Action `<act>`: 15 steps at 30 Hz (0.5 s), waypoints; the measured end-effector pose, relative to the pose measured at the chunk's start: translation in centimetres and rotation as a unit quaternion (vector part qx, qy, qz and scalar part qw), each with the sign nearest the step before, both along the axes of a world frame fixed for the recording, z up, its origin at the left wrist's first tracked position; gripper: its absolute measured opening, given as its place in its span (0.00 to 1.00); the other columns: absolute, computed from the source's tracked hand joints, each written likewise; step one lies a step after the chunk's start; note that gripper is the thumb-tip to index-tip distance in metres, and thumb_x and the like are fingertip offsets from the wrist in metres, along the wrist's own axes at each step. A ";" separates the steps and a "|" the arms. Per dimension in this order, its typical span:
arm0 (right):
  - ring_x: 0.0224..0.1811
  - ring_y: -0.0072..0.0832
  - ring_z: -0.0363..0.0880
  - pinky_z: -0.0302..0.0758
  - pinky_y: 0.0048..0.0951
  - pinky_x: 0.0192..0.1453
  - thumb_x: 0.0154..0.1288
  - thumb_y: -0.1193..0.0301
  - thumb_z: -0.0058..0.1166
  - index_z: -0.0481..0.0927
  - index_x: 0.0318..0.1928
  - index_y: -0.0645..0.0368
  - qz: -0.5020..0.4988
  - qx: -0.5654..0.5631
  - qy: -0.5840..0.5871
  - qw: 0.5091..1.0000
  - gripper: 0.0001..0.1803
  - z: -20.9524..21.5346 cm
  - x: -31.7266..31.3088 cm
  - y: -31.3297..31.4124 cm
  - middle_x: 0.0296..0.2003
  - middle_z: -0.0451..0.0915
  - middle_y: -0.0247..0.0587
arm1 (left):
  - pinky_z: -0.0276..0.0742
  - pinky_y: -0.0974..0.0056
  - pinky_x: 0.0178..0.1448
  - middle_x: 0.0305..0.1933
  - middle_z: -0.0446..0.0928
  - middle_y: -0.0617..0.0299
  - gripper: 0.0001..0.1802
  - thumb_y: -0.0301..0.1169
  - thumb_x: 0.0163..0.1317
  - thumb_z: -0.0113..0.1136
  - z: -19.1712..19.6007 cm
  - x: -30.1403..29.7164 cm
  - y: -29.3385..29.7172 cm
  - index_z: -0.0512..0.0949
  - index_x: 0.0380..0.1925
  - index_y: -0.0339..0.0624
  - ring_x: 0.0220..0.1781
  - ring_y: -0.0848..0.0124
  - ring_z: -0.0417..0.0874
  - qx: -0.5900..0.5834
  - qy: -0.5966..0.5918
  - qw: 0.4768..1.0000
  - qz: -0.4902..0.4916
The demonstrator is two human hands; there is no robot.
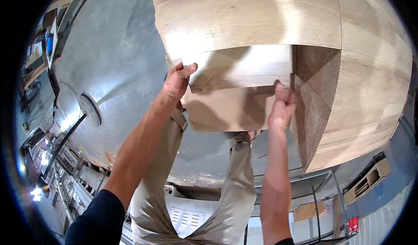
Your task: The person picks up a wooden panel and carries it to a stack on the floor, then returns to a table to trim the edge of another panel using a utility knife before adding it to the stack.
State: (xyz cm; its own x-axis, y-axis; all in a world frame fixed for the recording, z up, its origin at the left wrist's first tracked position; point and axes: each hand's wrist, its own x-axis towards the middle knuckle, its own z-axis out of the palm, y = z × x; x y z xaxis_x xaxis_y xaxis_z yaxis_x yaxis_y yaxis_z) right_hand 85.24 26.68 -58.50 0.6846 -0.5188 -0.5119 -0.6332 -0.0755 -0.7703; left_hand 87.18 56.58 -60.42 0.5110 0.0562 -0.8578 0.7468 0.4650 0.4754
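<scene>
A short light wood-look plank [244, 66] lies between my two hands. My left hand [176, 81] is closed on its left end, thumb on top and the other fingers partly hidden beneath. At the near right corner, my right hand [282, 103] pinches the plank's edge, its thumb pointing away from me. The far long edge of the plank lies along a row of larger wood-look boards [248, 16]. Under and in front of it is a flat tan sheet [230, 110], partly shaded by my arms. A brown speckled strip [315, 101] borders its right side.
More wood-look boards [370, 101] cover the right side. Bare grey floor [122, 36] stretches to the left, with a round disc-shaped base [90, 109] on it. Tools and clutter line the far left. A white vented box [187, 216] shows between my legs, and a cardboard box [368, 182] sits lower right.
</scene>
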 end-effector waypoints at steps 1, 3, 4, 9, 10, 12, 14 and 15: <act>0.53 0.34 0.74 0.68 0.34 0.62 0.63 0.58 0.61 0.74 0.51 0.65 -0.124 0.130 0.033 0.983 0.25 -0.6 -0.8 -0.3 0.50 0.78 0.45 | 0.56 0.65 0.70 0.57 0.72 0.54 0.36 0.32 0.53 0.71 -0.5 -0.1 -0.8 0.66 0.58 0.27 0.63 0.66 0.67 -0.013 -0.005 1.000 0.000; 0.52 0.34 0.75 0.69 0.36 0.62 0.63 0.59 0.62 0.74 0.49 0.64 -0.243 0.262 0.068 0.932 0.23 -0.6 -0.6 0.2 0.48 0.78 0.44 | 0.56 0.66 0.70 0.56 0.73 0.55 0.33 0.31 0.54 0.70 0.0 0.3 -1.4 0.68 0.57 0.28 0.62 0.67 0.68 -0.002 0.007 1.000 0.006; 0.53 0.34 0.74 0.68 0.38 0.62 0.63 0.60 0.62 0.73 0.48 0.62 -0.254 0.310 0.052 0.915 0.22 -1.1 0.2 0.2 0.48 0.76 0.43 | 0.57 0.66 0.69 0.54 0.74 0.56 0.31 0.30 0.54 0.70 0.1 0.6 -1.7 0.69 0.55 0.28 0.61 0.67 0.69 -0.010 0.004 1.000 0.007; 0.58 0.36 0.69 0.65 0.47 0.67 0.63 0.64 0.61 0.59 0.57 0.62 -0.302 0.309 0.040 0.901 0.31 -2.1 3.8 -1.3 0.55 0.70 0.43 | 0.67 0.66 0.59 0.47 0.77 0.60 0.25 0.29 0.55 0.68 0.5 1.5 -4.1 0.73 0.52 0.31 0.51 0.71 0.74 -0.006 -0.001 1.000 0.013; 0.60 0.37 0.67 0.65 0.49 0.67 0.63 0.64 0.62 0.54 0.59 0.61 -0.286 0.329 0.031 0.899 0.34 -2.9 3.7 -2.2 0.55 0.70 0.44 | 0.67 0.66 0.59 0.47 0.77 0.60 0.25 0.29 0.55 0.68 0.5 1.6 -4.5 0.73 0.52 0.31 0.51 0.71 0.74 -0.009 -0.001 1.000 0.015; 0.60 0.37 0.67 0.65 0.49 0.67 0.62 0.63 0.62 0.54 0.58 0.61 -0.288 0.329 0.038 0.899 0.34 -3.0 3.7 -2.5 0.54 0.70 0.45 | 0.73 0.65 0.54 0.45 0.78 0.60 0.21 0.32 0.59 0.65 0.7 1.8 -5.2 0.74 0.50 0.33 0.47 0.71 0.78 0.043 0.007 0.999 -0.007; 0.61 0.37 0.66 0.65 0.49 0.67 0.62 0.63 0.62 0.53 0.58 0.60 -0.290 0.330 0.044 0.897 0.35 -3.0 3.8 -2.7 0.54 0.70 0.45 | 0.73 0.65 0.51 0.42 0.79 0.61 0.19 0.31 0.61 0.63 1.6 2.1 -6.0 0.75 0.49 0.33 0.43 0.72 0.77 0.072 0.017 0.997 -0.022; 0.60 0.37 0.67 0.65 0.49 0.66 0.62 0.63 0.62 0.52 0.58 0.61 -0.288 0.324 0.049 0.900 0.35 -3.0 3.7 -2.8 0.54 0.70 0.46 | 0.73 0.66 0.48 0.40 0.79 0.62 0.16 0.31 0.62 0.61 2.0 2.3 -6.3 0.76 0.48 0.34 0.40 0.73 0.77 0.102 0.025 0.994 -0.038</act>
